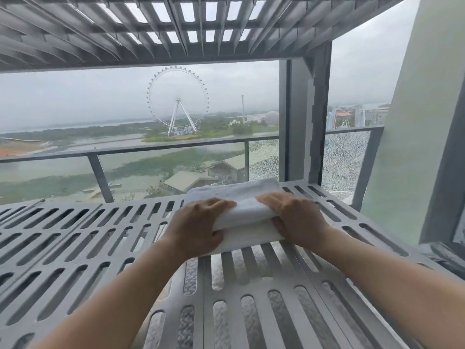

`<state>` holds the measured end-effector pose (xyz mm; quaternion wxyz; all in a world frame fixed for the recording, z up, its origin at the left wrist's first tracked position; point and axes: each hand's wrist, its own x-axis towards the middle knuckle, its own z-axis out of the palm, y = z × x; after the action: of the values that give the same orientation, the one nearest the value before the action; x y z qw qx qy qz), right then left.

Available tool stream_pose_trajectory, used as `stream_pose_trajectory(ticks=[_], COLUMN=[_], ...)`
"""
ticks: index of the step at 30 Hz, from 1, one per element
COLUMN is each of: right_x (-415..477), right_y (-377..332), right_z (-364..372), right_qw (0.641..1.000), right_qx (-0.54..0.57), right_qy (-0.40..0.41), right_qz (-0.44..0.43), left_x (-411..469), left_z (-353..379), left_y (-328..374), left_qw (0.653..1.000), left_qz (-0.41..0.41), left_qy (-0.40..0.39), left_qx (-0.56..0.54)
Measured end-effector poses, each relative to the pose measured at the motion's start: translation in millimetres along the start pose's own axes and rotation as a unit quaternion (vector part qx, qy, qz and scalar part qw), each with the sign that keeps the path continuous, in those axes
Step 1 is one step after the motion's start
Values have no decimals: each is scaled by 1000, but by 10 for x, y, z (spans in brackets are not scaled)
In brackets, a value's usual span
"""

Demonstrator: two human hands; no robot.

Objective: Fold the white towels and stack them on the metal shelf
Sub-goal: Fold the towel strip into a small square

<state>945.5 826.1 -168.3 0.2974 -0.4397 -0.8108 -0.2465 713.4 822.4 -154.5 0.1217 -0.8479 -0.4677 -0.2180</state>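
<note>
Grey slotted metal shelf (75, 235) lies open to the left and toward its near edge; an upper shelf (100, 34) spans overhead and a corner post (319, 117) stands at the far right. Folded white towel (247, 210) sits on the shelf's far right part, near that post. White fabric (221, 268) shows through the slots below. Left grip (198, 222) and right grip (298, 217) each clamp a near end of the towel, fingers on top, thumbs tucked under the upper layer.
</note>
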Motion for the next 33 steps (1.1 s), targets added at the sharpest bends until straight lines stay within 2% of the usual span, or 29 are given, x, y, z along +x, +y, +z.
stream_pose_trajectory(ticks=[6, 11, 16, 20, 24, 28, 33], right_x=[-45, -57, -54, -55, -52, -64, -79], right_y=[-38, -68, -78, -45, -12, 14, 27], right_z=[10, 53, 86, 83, 78, 78, 45], right_qw=[997, 995, 992, 991, 991, 991, 995], right_qx=[-53, -81, -114, -125, -117, -107, -89], right_qy=[52, 59, 55, 55, 66, 78, 50], right_qz=[-12, -16, -5, 11, 14, 19, -3], left_x=[60, 76, 13, 10, 27, 48, 41], left_z=[-26, -37, 22, 18, -20, 11, 42], left_y=[-88, -51, -10, -47, -68, -15, 9], left_qw=[992, 989, 994, 996, 994, 993, 992], left_qz=[-74, -119, -81, -74, -97, -80, -71], left_qy=[-95, -88, -32, -15, -50, -78, -84], left_qx=[-27, 6, 73, 49, 31, 41, 66])
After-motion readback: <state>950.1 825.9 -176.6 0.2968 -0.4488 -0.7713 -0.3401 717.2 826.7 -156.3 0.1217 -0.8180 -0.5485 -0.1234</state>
